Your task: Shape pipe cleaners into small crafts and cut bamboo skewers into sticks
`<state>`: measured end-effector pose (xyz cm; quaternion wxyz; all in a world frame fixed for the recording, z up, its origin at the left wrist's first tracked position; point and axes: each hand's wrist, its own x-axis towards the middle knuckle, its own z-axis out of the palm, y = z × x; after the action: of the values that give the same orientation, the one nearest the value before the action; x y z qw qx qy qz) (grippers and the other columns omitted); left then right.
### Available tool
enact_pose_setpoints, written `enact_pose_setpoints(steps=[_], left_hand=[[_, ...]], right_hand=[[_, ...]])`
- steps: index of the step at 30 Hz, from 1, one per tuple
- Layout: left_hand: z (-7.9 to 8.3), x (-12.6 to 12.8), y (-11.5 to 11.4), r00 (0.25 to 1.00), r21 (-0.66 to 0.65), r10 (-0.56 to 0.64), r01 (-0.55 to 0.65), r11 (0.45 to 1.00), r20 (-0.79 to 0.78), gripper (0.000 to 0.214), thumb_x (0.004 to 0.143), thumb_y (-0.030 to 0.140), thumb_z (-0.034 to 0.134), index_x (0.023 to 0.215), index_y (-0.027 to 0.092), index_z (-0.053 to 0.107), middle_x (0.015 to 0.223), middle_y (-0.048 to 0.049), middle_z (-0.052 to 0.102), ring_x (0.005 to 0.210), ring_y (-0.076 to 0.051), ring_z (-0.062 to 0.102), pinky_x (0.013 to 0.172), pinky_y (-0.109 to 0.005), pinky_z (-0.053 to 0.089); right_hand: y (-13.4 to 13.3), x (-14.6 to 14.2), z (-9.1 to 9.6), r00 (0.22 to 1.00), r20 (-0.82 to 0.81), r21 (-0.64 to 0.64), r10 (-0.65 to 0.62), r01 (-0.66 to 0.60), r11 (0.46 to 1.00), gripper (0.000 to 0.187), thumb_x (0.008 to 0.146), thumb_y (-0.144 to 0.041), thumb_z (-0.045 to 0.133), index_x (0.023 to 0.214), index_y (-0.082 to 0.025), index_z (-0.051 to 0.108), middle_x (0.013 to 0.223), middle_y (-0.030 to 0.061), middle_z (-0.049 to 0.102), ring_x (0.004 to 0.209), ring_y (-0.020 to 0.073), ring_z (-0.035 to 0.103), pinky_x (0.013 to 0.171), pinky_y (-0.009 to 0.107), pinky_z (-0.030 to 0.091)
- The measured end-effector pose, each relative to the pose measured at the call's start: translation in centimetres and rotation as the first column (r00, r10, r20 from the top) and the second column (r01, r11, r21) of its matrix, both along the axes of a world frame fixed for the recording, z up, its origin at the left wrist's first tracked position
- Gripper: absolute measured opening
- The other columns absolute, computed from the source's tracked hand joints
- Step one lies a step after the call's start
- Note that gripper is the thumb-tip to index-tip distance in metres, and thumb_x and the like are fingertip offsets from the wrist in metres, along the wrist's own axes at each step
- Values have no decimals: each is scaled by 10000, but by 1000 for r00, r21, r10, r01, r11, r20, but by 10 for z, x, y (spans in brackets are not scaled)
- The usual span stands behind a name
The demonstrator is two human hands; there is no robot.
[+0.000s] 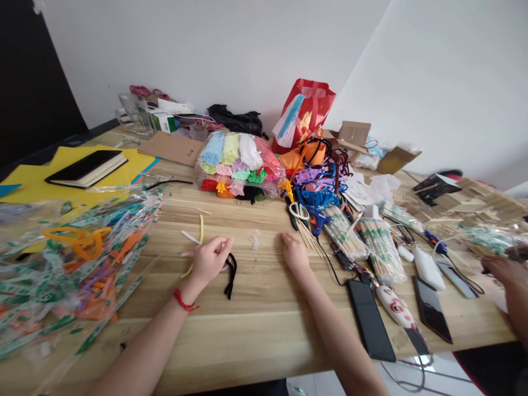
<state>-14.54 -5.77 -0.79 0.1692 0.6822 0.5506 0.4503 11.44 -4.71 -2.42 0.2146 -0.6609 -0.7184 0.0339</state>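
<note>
My left hand point(211, 257) is closed in a pinch just above the table; what its fingertips hold, if anything, is too small to make out. Under and beside it lie fuzzy craft stems: a black pipe cleaner point(231, 280), a yellow pipe cleaner point(202, 228) and a white pipe cleaner point(190, 237). My right hand point(294, 252) rests on the wood with its fingers together and curled, and nothing shows in it. Between the hands sits a small clear scrap point(256, 240). White-handled scissors point(298, 210) and loose wooden sticks point(309, 237) are just beyond my right hand.
Plastic wrappers point(82, 264) cover the left side. Bagged pipe cleaners point(239, 159) stand at the back, beside a red bag point(307, 110). Blue glue gun point(319, 221), bundled sticks point(381, 250) and a black phone point(370, 319) lie on the right. Another person's hand point(509, 275) is at far right.
</note>
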Motion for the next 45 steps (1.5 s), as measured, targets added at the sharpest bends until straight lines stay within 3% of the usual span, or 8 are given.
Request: enact_pose_setpoints(steps=[6, 12, 20, 26, 29, 34, 40, 45], left_hand=[[0, 0, 0, 1000, 22, 0, 1, 1000, -26, 341, 820, 426, 490, 619, 173, 598, 420, 60, 427, 406, -71, 383, 452, -189, 293], [0, -1, 0, 1000, 16, -14, 15, 1000, -27, 346, 824, 430, 483, 620, 175, 597, 428, 57, 430, 414, -75, 389, 451, -188, 294], [0, -2, 2, 999, -5, -8, 8, 1000, -31, 356, 832, 435, 467, 618, 179, 592, 428, 53, 438, 413, -81, 394, 445, -191, 292], [-1, -1, 2, 999, 2, -18, 18, 1000, -28, 346, 835, 424, 469, 621, 183, 595, 412, 60, 417, 400, -80, 381, 448, -195, 290], [-1, -2, 3, 999, 6, -20, 20, 1000, -35, 341, 838, 419, 470, 627, 181, 593, 416, 59, 413, 403, -83, 380, 452, -199, 285], [-4, -4, 5, 999, -4, -29, 29, 1000, -37, 346, 843, 411, 464, 612, 178, 572, 433, 52, 428, 418, -86, 388, 456, -199, 282], [-3, -2, 3, 999, -2, -28, 28, 1000, -44, 357, 844, 416, 454, 609, 177, 573, 427, 55, 405, 414, -86, 375, 458, -201, 278], [-4, -4, 5, 999, -30, -15, 14, 999, -49, 366, 839, 437, 452, 625, 176, 593, 429, 51, 436, 421, -87, 390, 463, -202, 280]], right_hand=[[-15, -28, -5, 930, -129, 5, 344, -346, 938, 485, 797, -25, 404, 1172, -280, 575, 1217, 0, 591, 1117, 130, 550, 969, 272, 419], [36, 8, -1, 981, -196, 122, 15, 9, 993, 362, 819, -102, 399, 1063, -206, 646, 1134, 65, 639, 1055, 205, 596, 912, 371, 463], [15, -29, -8, 914, -233, 39, 332, -332, 942, 375, 856, -143, 428, 1165, -281, 588, 1165, -5, 623, 1053, 154, 596, 915, 286, 466], [51, 1, 5, 978, -208, 67, -5, 19, 998, 343, 892, -271, 406, 1165, -182, 595, 1016, 97, 686, 905, 232, 660, 783, 345, 506], [53, -6, 2, 983, -180, 29, 45, -40, 999, 330, 868, -203, 424, 1135, -213, 617, 989, 71, 698, 898, 215, 663, 805, 323, 497], [24, -35, -7, 907, -220, 0, 360, -369, 929, 371, 869, -190, 415, 1194, -274, 572, 1094, 15, 663, 962, 160, 639, 846, 257, 477], [69, 1, 7, 981, -194, 89, -30, 48, 995, 384, 887, -305, 394, 1180, -146, 585, 1012, 122, 685, 891, 240, 656, 784, 349, 490], [85, -14, 6, 980, -173, 55, 96, -88, 995, 314, 875, -232, 412, 1071, -190, 655, 993, 85, 696, 902, 198, 654, 799, 264, 476]])
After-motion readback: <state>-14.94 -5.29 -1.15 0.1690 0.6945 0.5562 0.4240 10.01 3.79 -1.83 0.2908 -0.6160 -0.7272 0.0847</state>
